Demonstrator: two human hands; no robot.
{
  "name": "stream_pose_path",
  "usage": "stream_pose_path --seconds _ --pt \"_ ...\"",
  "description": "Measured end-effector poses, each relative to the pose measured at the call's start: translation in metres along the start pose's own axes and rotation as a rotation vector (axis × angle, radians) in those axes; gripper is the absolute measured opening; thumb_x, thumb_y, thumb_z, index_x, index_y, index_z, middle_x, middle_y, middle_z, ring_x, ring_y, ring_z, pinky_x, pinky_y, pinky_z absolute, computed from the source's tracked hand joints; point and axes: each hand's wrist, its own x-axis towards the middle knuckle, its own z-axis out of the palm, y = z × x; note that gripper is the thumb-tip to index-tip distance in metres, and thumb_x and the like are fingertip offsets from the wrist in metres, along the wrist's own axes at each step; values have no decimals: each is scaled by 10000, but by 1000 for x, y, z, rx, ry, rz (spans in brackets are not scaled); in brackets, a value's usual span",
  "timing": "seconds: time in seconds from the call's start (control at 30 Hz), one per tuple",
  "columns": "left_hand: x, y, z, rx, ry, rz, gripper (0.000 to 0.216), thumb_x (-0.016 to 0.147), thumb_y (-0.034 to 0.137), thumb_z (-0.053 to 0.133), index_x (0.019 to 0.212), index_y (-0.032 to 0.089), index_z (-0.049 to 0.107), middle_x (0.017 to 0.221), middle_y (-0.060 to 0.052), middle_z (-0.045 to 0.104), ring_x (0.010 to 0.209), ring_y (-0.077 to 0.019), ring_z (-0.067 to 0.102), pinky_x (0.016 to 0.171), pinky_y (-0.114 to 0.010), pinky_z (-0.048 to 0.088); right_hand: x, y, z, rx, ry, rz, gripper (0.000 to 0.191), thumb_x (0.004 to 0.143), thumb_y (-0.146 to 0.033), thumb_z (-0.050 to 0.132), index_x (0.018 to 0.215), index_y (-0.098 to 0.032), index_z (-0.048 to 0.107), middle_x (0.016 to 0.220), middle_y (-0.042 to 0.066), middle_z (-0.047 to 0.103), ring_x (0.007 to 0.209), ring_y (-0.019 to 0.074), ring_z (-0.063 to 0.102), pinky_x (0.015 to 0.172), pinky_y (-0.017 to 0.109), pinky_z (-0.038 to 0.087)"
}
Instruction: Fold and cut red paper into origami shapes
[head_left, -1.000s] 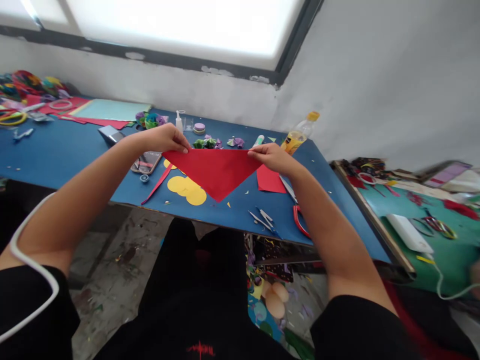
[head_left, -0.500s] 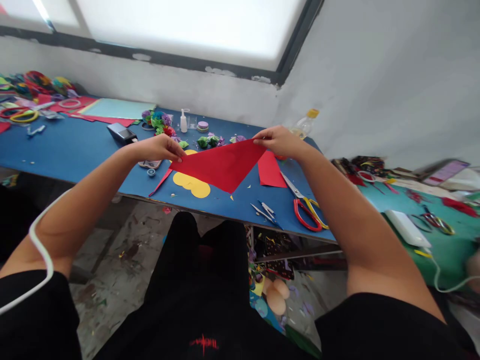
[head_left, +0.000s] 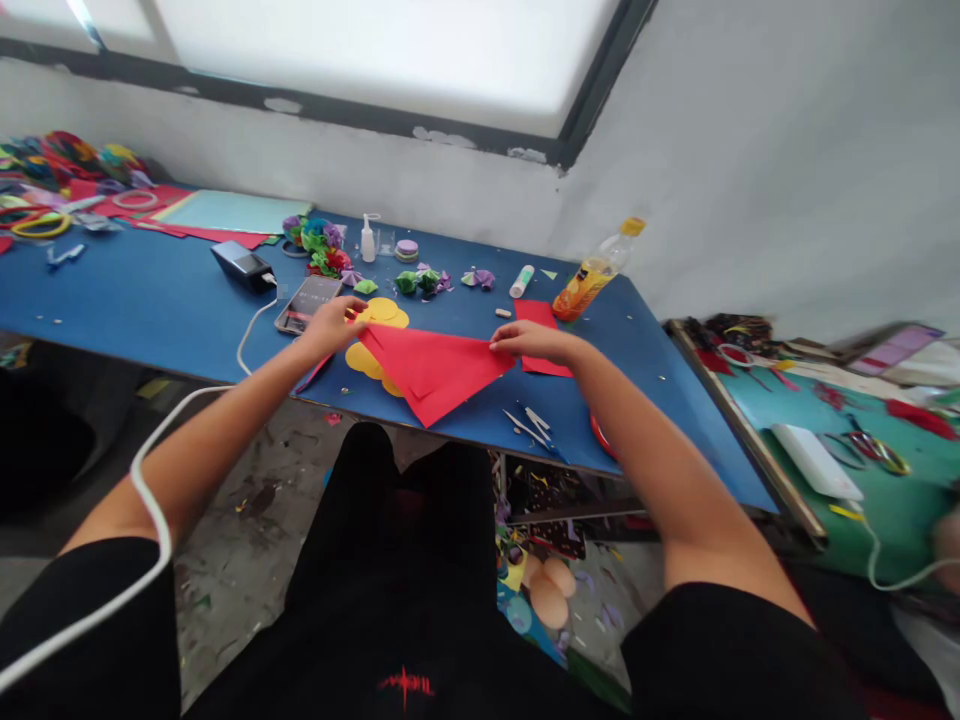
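A sheet of red paper (head_left: 435,372), folded to a triangle, spans both hands above the blue table's near edge. My left hand (head_left: 334,325) pinches its left corner. At the opposite corner, my right hand (head_left: 534,341) grips the paper between thumb and fingers. The triangle's point hangs toward me. Partly covered behind it are yellow paper circles (head_left: 364,358). Another piece of red paper (head_left: 546,367) lies beyond my right hand. A drawing compass (head_left: 534,425) rests near the table edge, and red-handled scissors (head_left: 602,437) are mostly hidden under my right forearm.
On the blue table (head_left: 172,310) are a phone (head_left: 309,303), a black device (head_left: 244,265), a white squeeze bottle (head_left: 367,242), a glue stick (head_left: 522,281) and a tilted drink bottle (head_left: 596,272). Crumpled paper flowers (head_left: 424,281) lie behind. A white cable (head_left: 161,520) crosses my left arm.
Both hands have come down and nearer to me with the red paper, and the right has shifted left. The drink bottle and glue stick now show; the scissors are mostly covered by my arm.
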Motion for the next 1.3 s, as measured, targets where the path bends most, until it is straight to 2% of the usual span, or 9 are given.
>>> stream_pose_path --seconds 0.1,0.2,0.27,0.33,0.43,0.63,0.83,1.1,1.3 --pt "-23 3 35 170 5 86 406 817 268 546 1182 96 587 1269 -154 589 1239 -259 494 1055 -381 381 3 -4 31 -117 61 60 194 824 -178 536 921 -121 693 888 115 712 815 226 664 730 328 522" --pt "-49 12 57 314 -124 82 636 822 511 541 1296 89 504 1415 -188 455 1337 -295 387 1102 -407 314 -3 -24 58 -221 231 36 381 868 -163 468 1206 -18 570 1237 254 575 1165 334 534 973 483 407" --pt "-61 18 64 355 -164 25 794 808 615 502 1384 77 402 1493 -192 330 1403 -303 267 1131 -438 254 -11 -41 77 -249 253 -114 445 922 -207 408 1340 -70 477 1418 189 445 1316 285 398 1088 446 299" --pt "-67 21 66 362 -188 -23 857 814 645 465 1433 71 319 1525 -181 256 1429 -285 197 1145 -441 217 -18 -53 95 -265 166 -398 471 960 -298 366 1394 -126 433 1479 127 379 1374 258 320 1120 435 265" --pt "-67 21 66 363 -209 -53 876 821 649 445 1454 69 271 1541 -175 198 1438 -263 169 1151 -422 199 -24 -58 113 -250 41 -534 503 988 -375 285 1437 -166 373 1485 88 368 1394 230 280 1130 446 252" --pt "-65 19 66 352 -195 -52 922 812 677 435 1471 66 224 1558 -177 85 1441 -268 153 1152 -430 193 -23 -46 114 -190 -28 -513 533 994 -417 268 1466 -172 299 1511 62 301 1417 204 208 1159 447 167" --pt "-66 21 64 353 -198 -57 906 816 694 413 1477 103 225 1556 -167 139 1441 -267 155 1150 -424 189 -22 -44 113 -183 -29 -538 538 994 -429 279 1467 -174 291 1509 63 293 1421 203 187 1165 453 154" --pt "-64 22 62 409 -239 -51 928 818 696 419 1468 58 239 1555 -180 132 1441 -279 148 1151 -429 191 -43 -36 122 -218 220 -545 494 983 -359 333 1326 -50 510 1355 190 500 1286 262 458 1056 437 415" --pt "-64 19 65 427 -208 -30 921 818 700 404 1466 63 251 1549 -175 173 1435 -292 169 1150 -442 194 -56 -33 133 -222 295 -525 499 977 -355 346 1310 -27 521 1340 193 516 1283 281 458 1050 452 427"
